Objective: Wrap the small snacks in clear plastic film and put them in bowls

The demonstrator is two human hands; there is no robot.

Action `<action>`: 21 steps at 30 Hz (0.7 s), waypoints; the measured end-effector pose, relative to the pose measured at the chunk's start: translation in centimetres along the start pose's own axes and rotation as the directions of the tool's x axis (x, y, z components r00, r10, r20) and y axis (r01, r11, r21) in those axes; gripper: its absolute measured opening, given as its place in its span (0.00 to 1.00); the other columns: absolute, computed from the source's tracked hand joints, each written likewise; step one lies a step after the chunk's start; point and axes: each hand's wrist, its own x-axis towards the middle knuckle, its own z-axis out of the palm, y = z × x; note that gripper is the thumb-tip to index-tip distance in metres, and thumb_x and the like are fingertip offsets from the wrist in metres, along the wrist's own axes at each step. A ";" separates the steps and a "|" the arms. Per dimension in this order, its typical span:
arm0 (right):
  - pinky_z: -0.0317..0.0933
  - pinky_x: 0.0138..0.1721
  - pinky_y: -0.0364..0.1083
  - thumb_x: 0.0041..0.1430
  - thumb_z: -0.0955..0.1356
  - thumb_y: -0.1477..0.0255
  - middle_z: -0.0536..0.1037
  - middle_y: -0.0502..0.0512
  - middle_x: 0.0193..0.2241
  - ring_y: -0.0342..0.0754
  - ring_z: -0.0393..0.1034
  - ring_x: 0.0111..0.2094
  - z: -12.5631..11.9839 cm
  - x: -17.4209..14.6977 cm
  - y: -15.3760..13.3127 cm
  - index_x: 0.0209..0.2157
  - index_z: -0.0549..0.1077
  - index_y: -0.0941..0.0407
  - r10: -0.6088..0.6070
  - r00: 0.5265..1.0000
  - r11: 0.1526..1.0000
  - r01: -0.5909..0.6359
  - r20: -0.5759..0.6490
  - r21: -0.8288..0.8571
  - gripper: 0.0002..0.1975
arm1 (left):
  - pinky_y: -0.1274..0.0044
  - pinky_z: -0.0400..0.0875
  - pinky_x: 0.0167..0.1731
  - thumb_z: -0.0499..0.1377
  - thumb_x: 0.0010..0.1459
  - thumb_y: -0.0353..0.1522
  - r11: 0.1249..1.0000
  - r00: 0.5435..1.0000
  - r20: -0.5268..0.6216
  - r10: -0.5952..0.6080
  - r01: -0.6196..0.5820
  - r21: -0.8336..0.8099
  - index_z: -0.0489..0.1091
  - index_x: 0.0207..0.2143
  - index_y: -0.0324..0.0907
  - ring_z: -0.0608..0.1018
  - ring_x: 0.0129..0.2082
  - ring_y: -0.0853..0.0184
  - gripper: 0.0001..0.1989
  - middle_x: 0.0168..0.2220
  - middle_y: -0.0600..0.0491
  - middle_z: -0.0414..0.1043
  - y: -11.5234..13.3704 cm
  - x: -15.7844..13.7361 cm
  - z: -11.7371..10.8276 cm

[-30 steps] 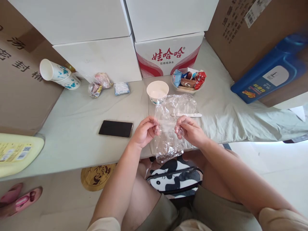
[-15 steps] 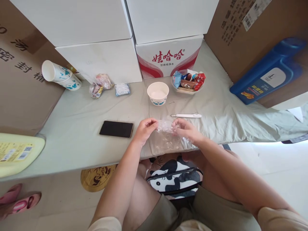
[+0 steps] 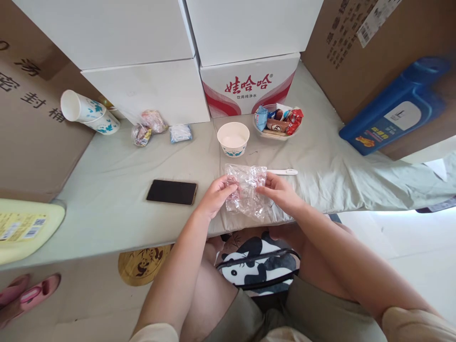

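Between my hands is a clear, crinkled plastic bag [image 3: 245, 192], spread out just above the front of the cloth-covered table. My left hand [image 3: 216, 194] pinches its left side between thumb and fingers. On the other side my right hand [image 3: 280, 191] grips the bag in the same way. A white pen-like cutter [image 3: 285, 172] lies beyond my right hand, its left end hidden by the bag. Behind the bag stands a white paper bowl [image 3: 233, 139] with a blue leaf print.
A black phone [image 3: 171, 192] lies to the left. At the back are a plastic bowl of wrapped snacks [image 3: 278, 124], small packets [image 3: 180, 133], stacked paper cups [image 3: 89, 114] and white boxes [image 3: 249, 90]. A blue bottle [image 3: 395, 107] leans at right; a yellow jug [image 3: 28, 228] lies at left.
The bag, bunched up half a second ago, is now spread wider and flatter between my hands. It now covers the left end of the cutter.
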 end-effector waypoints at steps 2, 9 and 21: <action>0.66 0.37 0.46 0.50 0.74 0.63 0.76 0.50 0.29 0.45 0.72 0.31 0.1 0.0 0.1 0.34 0.71 0.55 0.042 0.998 0.997 -0.040 0.040 -0.060 0.14 | 0.77 0.70 0.30 0.67 0.47 0.40 1.000 1.000 0.007 -0.023 0.023 -0.008 0.68 0.40 0.42 0.78 0.27 0.69 0.20 0.30 0.56 0.75 0.2 -0.1 0.0; 0.60 0.21 0.43 0.55 0.69 0.58 0.72 0.44 0.21 0.43 0.66 0.19 0.5 -0.2 0.0 0.38 0.67 0.53 0.084 0.996 0.990 -0.086 -0.020 -0.109 0.15 | 0.80 0.66 0.20 0.65 0.50 0.41 0.996 0.998 0.058 -0.036 0.031 0.087 0.67 0.40 0.43 0.71 0.17 0.73 0.18 0.20 0.62 0.66 0.7 -0.6 0.0; 0.55 0.22 0.45 0.50 0.69 0.58 0.69 0.47 0.23 0.43 0.60 0.21 0.4 -0.7 -0.8 0.36 0.65 0.50 0.053 0.996 0.993 -0.045 -0.075 0.106 0.15 | 0.79 0.67 0.19 0.65 0.44 0.35 0.968 0.999 0.045 -0.028 0.038 -0.248 0.67 0.34 0.42 0.71 0.18 0.72 0.14 0.22 0.59 0.67 1.2 -0.6 -0.2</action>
